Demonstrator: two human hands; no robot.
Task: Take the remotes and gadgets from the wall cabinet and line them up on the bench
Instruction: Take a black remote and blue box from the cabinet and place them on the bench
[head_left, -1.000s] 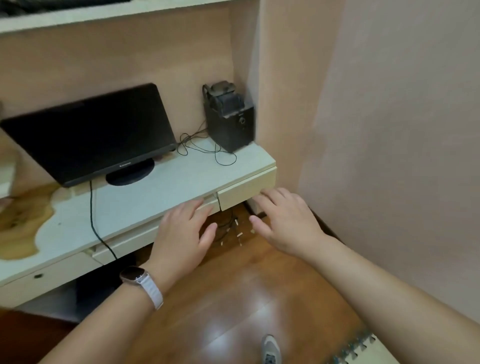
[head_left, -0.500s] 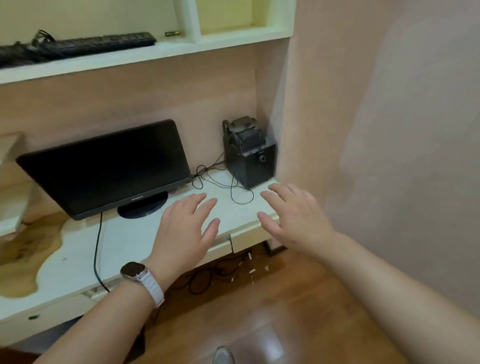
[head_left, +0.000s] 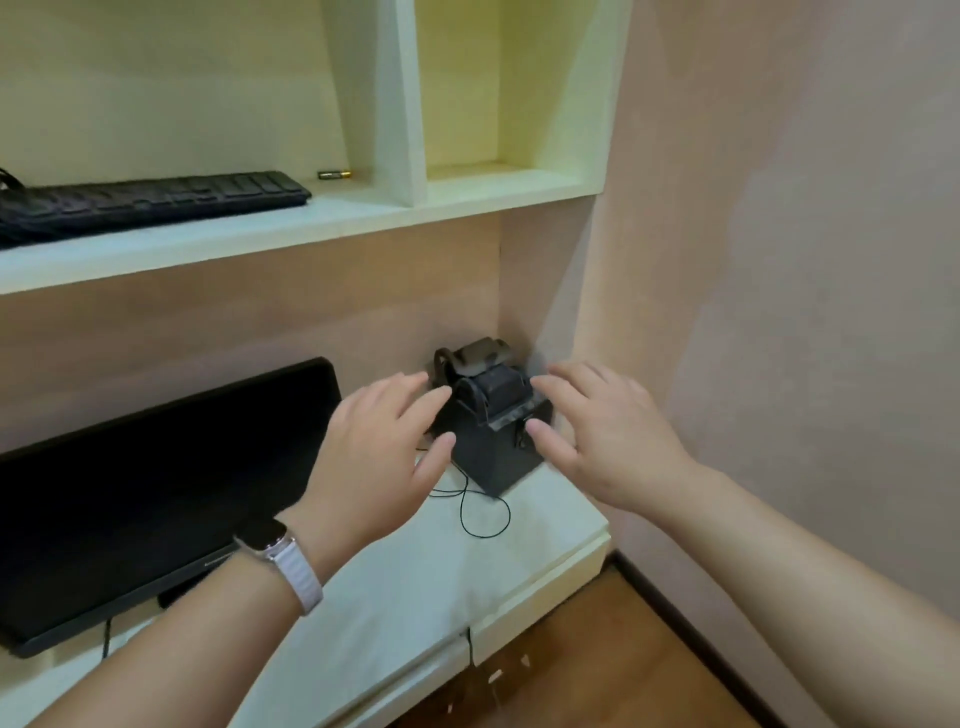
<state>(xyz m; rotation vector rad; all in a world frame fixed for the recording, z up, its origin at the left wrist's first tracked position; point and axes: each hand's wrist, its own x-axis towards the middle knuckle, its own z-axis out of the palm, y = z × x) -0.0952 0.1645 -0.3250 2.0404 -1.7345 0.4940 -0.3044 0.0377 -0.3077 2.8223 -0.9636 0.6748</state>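
A dark box-shaped gadget (head_left: 491, 415) with a thin black cable stands in the back right corner of the white bench (head_left: 415, 587). My left hand (head_left: 379, 457) hovers at its left side, fingers spread, holding nothing. My right hand (head_left: 602, 441) hovers at its right side, fingers spread too, thumb close to the box's front. On the cabinet shelf (head_left: 291, 228) above lie a black keyboard (head_left: 145, 202) and a small battery (head_left: 334, 175). The right cabinet cubby (head_left: 498, 104) looks bare.
A black monitor (head_left: 156, 493) stands on the bench at the left, behind my left wrist with its watch. A pinkish wall (head_left: 779, 260) closes off the right side. Wooden floor (head_left: 597, 670) with small scraps lies below the bench drawers.
My view has tilted upward, revealing the cabinet shelves. Both hands have risen from the bench's front edge to either side of the dark gadget.
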